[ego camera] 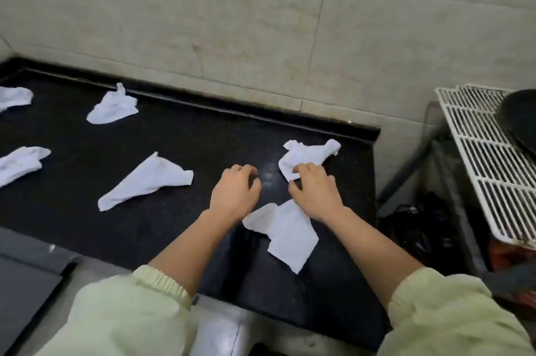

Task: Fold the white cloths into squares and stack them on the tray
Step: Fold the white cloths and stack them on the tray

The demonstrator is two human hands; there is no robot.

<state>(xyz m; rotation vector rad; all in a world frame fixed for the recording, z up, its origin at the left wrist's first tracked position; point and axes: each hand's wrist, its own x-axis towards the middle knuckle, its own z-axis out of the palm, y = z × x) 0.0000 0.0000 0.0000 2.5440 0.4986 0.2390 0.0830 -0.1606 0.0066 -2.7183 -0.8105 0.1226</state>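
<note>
Black glossy counter (203,138). Spread over it, all white and crumpled: far-left cloth (14,97), left cloth (20,162), back cloth (113,107), middle cloth (148,181), right cloth (307,157), and front cloth (287,233), flatter, near the front edge.

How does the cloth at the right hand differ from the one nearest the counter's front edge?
The crumpled cloth is bunched and wrinkled; the front cloth lies flatter. The right hand grips the crumpled cloth's near edge; no hand holds the front cloth. The crumpled cloth sits farther back. Both are white, on the black counter, neither folded square.
</note>
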